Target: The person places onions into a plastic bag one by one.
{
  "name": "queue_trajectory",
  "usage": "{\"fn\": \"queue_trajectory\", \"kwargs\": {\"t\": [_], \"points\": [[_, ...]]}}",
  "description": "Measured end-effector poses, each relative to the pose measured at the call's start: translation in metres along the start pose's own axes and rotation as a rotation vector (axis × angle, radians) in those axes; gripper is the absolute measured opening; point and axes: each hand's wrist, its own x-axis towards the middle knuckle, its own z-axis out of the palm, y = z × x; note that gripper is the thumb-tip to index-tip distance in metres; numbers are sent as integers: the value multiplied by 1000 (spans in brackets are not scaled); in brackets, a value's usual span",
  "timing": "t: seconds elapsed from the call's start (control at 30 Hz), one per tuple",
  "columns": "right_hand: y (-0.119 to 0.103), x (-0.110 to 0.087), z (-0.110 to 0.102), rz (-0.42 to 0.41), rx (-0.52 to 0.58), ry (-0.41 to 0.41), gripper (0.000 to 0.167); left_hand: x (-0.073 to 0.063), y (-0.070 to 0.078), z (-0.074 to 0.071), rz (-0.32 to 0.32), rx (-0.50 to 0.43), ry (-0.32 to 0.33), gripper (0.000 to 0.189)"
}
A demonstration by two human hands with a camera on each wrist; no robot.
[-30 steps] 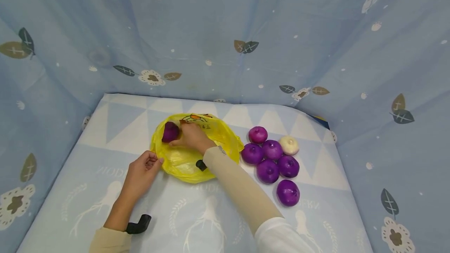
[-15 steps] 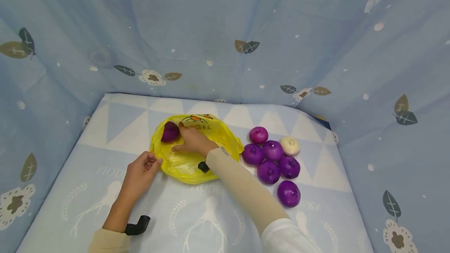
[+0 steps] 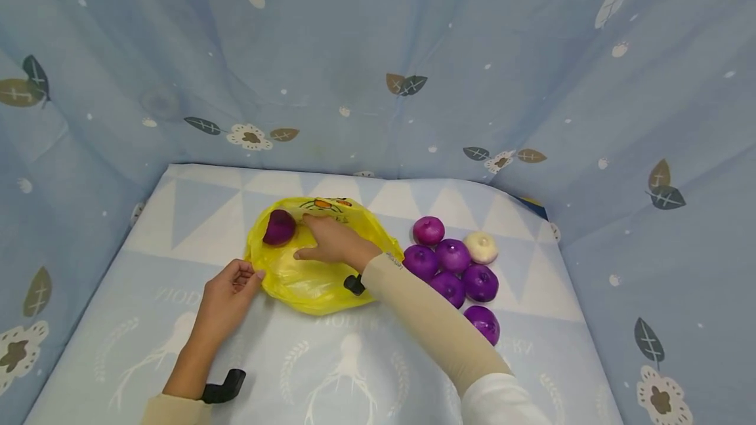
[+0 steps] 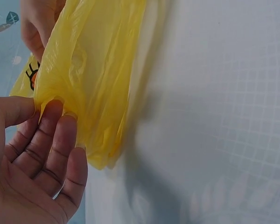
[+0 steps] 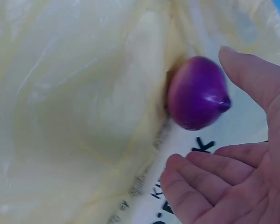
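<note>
A yellow plastic bag [image 3: 307, 290] lies on the table with its mouth spread wide. Inside it, at the left, rests a purple onion [image 3: 279, 227]. My left hand [image 3: 227, 297] pinches the bag's near left rim between thumb and fingers, as the left wrist view shows on the yellow film [image 4: 98, 84]. Over the bag's mouth is my right hand [image 3: 333, 239], fingers and thumb spread, holding nothing. In the right wrist view the onion [image 5: 198, 93] sits a little apart from the thumb and fingers.
Several purple onions [image 3: 453, 256] and one pale onion [image 3: 481, 247] are grouped on the table right of the bag. My right forearm [image 3: 440, 326] passes close in front of them. A blue patterned curtain [image 3: 331, 58] stands behind the table.
My right hand has let go of the onion and drawn back to the right, its fingers opening. The onion stays at the bag's left side. The left hand keeps its pinch on the rim.
</note>
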Motion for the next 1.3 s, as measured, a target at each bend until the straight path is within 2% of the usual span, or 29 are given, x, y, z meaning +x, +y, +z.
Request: {"fn": "queue_trajectory", "kwargs": {"t": [0.2,0.4,0.57,0.73,0.9,1.13,1.3], "points": [[-4,-33,-11,-49,-25,-21,87,0,0,1,4,-7,0,34],[-5,-67,-13,-72,-37,-29,87,0,0,2,3,-1,-4,32],[-2,-97,-15,-90,-28,-9,85,1,0,4,11,-12,-21,33],[4,-125,-19,-109,-21,26,84,1,-1,5,17,-16,-10,31],[15,-153,-20,-100,-15,73,86,1,-2,6,15,-27,-10,31],[30,-187,-15,-61,-17,146,105,3,-5,5,-1,-10,0,35],[39,-205,-11,-20,-33,177,111,2,-5,2,6,-18,1,36]]}}
